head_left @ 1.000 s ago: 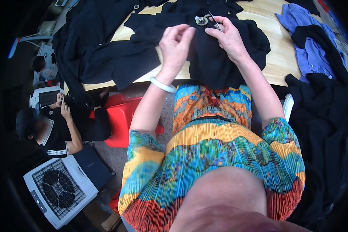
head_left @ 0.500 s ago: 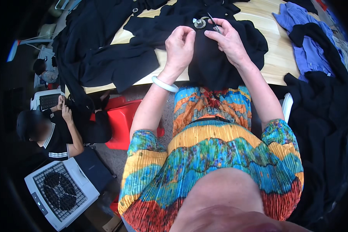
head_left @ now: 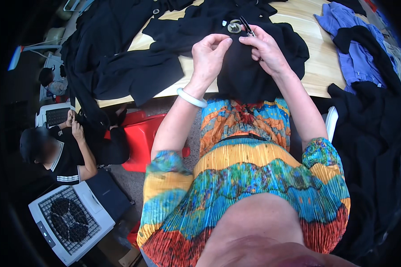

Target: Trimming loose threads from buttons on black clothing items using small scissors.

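Note:
My left hand is raised over the black cloth, thumb and forefinger pinched together. Whatever lies between those fingertips is too small to make out. In my right hand sits a pair of thread snips, dark pointed blades sticking up past the fingers and slightly apart. My right thumb points toward the left fingertips, a small gap between them. Just beyond both hands, a round greyish-green object, perhaps a large button, rests on the black cloth, with a small white piece beside it.
Black garments spread over the wooden table. Blue-violet clothing and more black cloth lie at right. At left are a red plastic stool, a seated person in dark clothes and a grey fan unit.
My left hand has shifted slightly right and nearer to me, still pinched. The right hand and snips have turned a little, and the round object shows more fully.

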`<state>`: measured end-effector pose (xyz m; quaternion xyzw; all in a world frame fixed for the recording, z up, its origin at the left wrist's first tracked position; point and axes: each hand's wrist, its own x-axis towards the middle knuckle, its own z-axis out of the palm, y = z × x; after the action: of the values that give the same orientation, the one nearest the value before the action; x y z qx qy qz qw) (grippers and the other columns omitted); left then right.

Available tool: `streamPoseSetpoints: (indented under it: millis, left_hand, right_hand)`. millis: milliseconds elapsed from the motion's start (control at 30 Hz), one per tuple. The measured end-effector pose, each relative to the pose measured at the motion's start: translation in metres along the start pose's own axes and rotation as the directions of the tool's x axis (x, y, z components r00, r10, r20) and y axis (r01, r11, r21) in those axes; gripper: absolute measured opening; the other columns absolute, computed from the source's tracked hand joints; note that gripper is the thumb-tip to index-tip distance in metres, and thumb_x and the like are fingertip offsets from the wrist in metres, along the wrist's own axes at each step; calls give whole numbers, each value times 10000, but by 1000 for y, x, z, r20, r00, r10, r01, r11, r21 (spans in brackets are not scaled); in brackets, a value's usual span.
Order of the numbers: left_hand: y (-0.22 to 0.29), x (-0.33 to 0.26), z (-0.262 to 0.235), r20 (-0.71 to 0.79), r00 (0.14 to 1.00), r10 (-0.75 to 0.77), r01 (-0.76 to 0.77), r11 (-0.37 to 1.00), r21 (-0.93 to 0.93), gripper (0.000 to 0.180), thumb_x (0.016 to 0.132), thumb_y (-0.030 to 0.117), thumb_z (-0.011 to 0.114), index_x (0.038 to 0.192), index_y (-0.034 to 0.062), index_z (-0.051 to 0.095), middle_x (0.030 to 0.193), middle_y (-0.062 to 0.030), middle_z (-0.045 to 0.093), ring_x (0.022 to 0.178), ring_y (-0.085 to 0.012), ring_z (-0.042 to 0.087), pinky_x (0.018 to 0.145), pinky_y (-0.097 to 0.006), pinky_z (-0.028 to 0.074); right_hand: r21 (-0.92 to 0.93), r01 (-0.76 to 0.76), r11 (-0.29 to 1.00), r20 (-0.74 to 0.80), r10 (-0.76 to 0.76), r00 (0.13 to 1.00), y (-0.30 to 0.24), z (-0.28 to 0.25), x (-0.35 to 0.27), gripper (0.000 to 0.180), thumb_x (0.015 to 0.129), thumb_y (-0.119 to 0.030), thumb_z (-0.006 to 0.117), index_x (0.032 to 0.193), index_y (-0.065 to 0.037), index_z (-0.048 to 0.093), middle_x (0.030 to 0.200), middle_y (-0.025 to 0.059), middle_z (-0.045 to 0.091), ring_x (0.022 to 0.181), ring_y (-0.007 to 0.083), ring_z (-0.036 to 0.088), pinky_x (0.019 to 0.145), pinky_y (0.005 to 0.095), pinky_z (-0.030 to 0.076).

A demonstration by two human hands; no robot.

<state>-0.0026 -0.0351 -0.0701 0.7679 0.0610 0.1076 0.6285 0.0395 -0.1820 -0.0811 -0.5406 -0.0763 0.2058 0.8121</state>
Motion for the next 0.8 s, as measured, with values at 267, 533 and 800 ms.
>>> streamPoseSetpoints:
  millis: [267, 533, 800]
  left_hand:
    - [-9, 6, -10, -14, 951, 307, -306, 950, 58, 78, 778, 78, 583, 780, 0, 586, 896, -69, 581, 634, -63, 517, 541, -184, 423]
    - [-6, 15, -21, 348, 937, 20, 209, 769, -605, 62, 867, 120, 488, 846, 79, 529, 1044, -84, 549, 819, -95, 519, 693, -231, 482]
    - [-4, 21, -23, 348, 935, 74, 197, 706, -680, 36, 844, 104, 526, 853, 69, 527, 986, -71, 550, 916, -140, 517, 836, -295, 411]
  right_hand:
    - [-22, -36, 999, 12, 36, 999, -4, 1, -3, 321, 760, -114, 598, 1055, -72, 478, 641, -88, 404, 426, -7, 276, 408, 147, 220]
    - [-314, 143, 939, -60, -170, 984, -2, -4, -4, 359, 777, -179, 606, 1070, -25, 466, 759, -34, 493, 553, 16, 396, 511, 160, 318]
    - [-380, 58, 923, 97, -23, 995, -26, 12, -41, 256, 892, -256, 440, 1008, -42, 520, 652, -27, 478, 424, -17, 271, 383, 137, 193]
